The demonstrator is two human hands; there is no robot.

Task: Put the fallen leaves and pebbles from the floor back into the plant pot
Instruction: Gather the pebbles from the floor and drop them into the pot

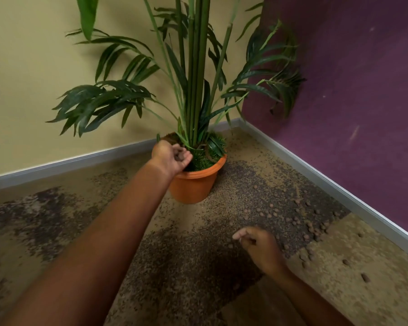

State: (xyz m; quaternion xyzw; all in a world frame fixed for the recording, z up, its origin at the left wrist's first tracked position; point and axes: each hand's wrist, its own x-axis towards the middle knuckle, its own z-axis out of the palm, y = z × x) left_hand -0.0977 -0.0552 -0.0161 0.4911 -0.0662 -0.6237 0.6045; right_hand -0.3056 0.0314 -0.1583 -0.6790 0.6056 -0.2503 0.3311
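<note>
An orange plant pot [193,184] stands in the room's corner, holding a tall green palm [196,90] with grass-like filling at its base. My left hand [171,156] reaches over the pot's left rim, fingers curled around a few brown pebbles. My right hand [259,245] hovers low over the carpet, fingers loosely curled; whether it holds a pebble is unclear. Several round brown pebbles [299,222] lie scattered on the floor to the right of the pot, beyond my right hand.
The speckled brown and tan carpet [186,255] covers the floor. A beige wall [33,90] meets a purple wall [351,90] behind the pot, both edged with a grey skirting board [316,170]. Palm fronds spread left and right above the pot.
</note>
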